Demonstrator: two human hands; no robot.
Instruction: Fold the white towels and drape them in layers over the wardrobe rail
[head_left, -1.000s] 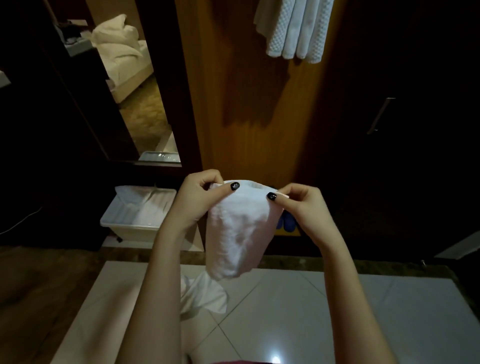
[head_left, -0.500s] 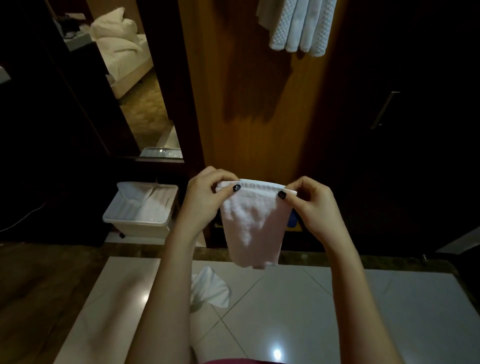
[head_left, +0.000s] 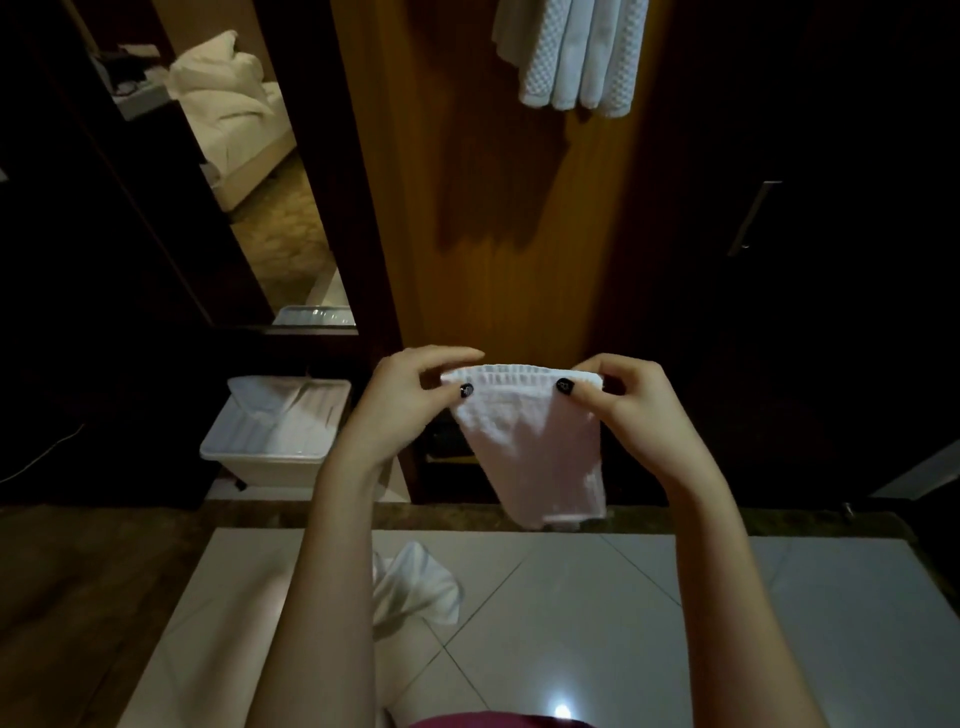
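Folded white towel (head_left: 530, 441) hangs low in front of the wooden wardrobe panel (head_left: 498, 208). Left hand (head_left: 410, 400) pinches its top left corner; right hand (head_left: 634, 410) pinches its top right corner. Hung towels (head_left: 576, 57) high on panel. Crumpled towel (head_left: 415, 587) on floor below panel; white bin (head_left: 275, 426) left of panel.

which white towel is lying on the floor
The crumpled towel on the tiles by the left forearm. The folded towel is held up, the hanging towels are overhead, others lie in the bin.

Left hand (head_left: 405, 402) and right hand (head_left: 639, 413) in pinch
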